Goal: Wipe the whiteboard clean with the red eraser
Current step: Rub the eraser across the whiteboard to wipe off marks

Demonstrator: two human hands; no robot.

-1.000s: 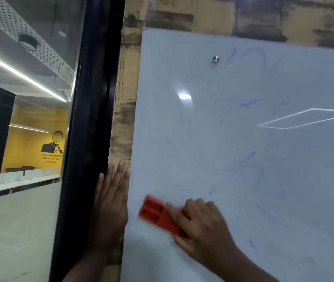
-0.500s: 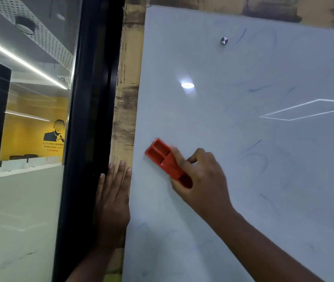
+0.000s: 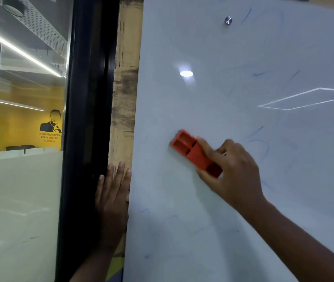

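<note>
Two hands are up on the wall. The right hand (image 3: 231,171) grips the red eraser (image 3: 195,153), fingers curled over its far long edge and the thumb tucked along the near one, so the lower right end of the block is buried in the grasp. The eraser lies tilted, its upper left end free and pointing up and left, its back with two recessed pockets facing out, and its underside pressed against the whiteboard (image 3: 243,98). It sits left of the board's middle, below a bright round light reflection (image 3: 186,73) and well right of the board's left edge.

Over on the left, the left hand (image 3: 112,204) is spread flat, fingers straight and close together, pointing upward. It holds nothing; the palm rests on the strip of worn wood-look wall (image 3: 124,88) just beside the whiteboard's left edge, with the outer fingers reaching onto the black door frame (image 3: 89,119).

Faint blue marker strokes (image 3: 260,73) dot the board: short curls to the right of the eraser, a few near the top, a few more low down toward the near left corner. A round metal mounting stud (image 3: 228,20) sits near the board's top. A thin white diamond outline of reflected light (image 3: 308,98) shows at the far right.

Beyond the frame on the left, a glass panel (image 3: 20,180) with a frosted lower half looks into a room with a yellow wall (image 3: 26,119) bearing a black silhouette print and small lettering.
</note>
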